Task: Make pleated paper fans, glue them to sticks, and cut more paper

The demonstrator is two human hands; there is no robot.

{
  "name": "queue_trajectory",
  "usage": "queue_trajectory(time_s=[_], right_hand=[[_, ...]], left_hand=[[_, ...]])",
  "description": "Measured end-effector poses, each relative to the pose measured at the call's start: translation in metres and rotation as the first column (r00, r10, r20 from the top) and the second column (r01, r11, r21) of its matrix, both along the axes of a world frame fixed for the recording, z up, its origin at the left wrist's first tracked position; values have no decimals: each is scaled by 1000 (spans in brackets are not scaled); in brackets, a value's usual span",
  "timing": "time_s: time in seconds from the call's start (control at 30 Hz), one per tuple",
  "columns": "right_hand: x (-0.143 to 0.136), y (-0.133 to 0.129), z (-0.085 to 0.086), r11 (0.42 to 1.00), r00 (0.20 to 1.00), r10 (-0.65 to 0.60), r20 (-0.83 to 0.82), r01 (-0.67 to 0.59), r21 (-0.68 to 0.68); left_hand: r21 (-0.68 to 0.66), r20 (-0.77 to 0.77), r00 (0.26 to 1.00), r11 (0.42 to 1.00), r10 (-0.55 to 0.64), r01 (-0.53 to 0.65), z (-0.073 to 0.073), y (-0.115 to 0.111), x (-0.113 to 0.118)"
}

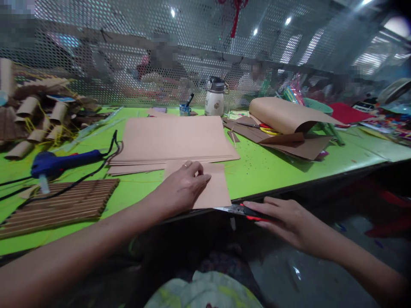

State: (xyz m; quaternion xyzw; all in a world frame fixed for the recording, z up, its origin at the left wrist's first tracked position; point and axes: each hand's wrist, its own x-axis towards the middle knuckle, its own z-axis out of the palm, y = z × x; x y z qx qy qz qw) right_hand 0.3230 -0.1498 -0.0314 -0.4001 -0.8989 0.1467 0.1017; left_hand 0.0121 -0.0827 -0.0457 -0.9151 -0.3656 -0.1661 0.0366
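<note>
A small sheet of light brown paper (213,182) lies at the table's front edge, its near side level with that edge. My left hand (183,186) rests on it with fingers curled, pressing it down; the fingertips are partly hidden. To the right, my right hand (285,218) is closed round the black and red handle of a utility knife (237,208). Its blade points left and lies along the near edge of the sheet. Just behind is a stack of larger light brown paper sheets (175,137), partly overlapped by the small sheet.
A blue glue gun (64,164) with black cord and a corrugated cardboard piece (64,203) lie left. Cardboard tubes (28,106) are heaped behind. A bottle (214,98) stands at the back. Scissors (268,129) lie under curled brown paper (285,113) at right.
</note>
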Motion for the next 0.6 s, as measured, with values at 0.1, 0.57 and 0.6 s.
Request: queue_trajectory(time_s=[0.1, 0.57, 0.6], right_hand=[[-18, 9, -1, 999, 999, 35, -11, -35, -21], [-27, 1, 0, 997, 998, 3, -60, -8, -73], [-31, 4, 0, 996, 997, 9, -75, -16, -85]], left_hand=[[6, 1, 1000, 1000, 3, -3, 0, -1, 0], [12, 47, 999, 1000, 24, -24, 4, -3, 1], [21, 72, 997, 999, 33, -34, 5, -4, 2]])
